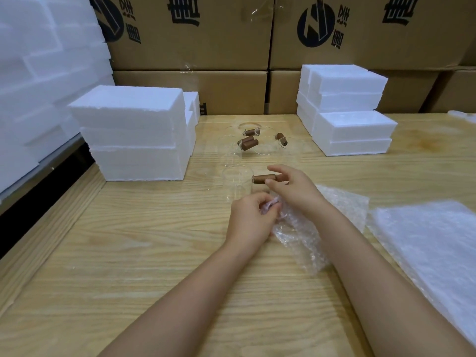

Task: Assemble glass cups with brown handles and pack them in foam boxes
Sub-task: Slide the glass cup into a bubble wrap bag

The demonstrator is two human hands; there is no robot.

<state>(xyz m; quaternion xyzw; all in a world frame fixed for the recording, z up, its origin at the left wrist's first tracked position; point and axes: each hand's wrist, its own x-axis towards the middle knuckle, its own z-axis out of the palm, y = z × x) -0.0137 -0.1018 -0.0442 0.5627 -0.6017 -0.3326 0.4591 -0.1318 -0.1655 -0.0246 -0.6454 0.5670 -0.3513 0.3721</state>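
In the head view, a clear glass cup (237, 185) stands upright on the wooden table (128, 253), just ahead of both hands. Its brown handle (263, 179) sticks out sideways to the right. The right hand (296, 188) meets the handle at its outer end, with forefinger above and thumb below, pinching the tip. The cup body lies to the left of this hand and apart from its palm.

The left hand (251, 217) sits just in front of the cup, nearer the person, with its fingers curled. They grasp a crumpled edge of a bubble wrap sheet (298, 233). The sheet lies on the table under the right forearm and trails toward the person. I cannot tell whether the left hand touches the glass.

Farther back on the table, more glass cups with brown handles (251, 140) lie clustered, well apart from both hands. A stack of foam boxes (134, 130) stands to the left of the cups and another foam stack (347, 112) to the right. A pile of bubble wrap (432, 240) lies flat at the right edge of the table. Printed cardboard cartons (193, 47) form a wall behind the table.
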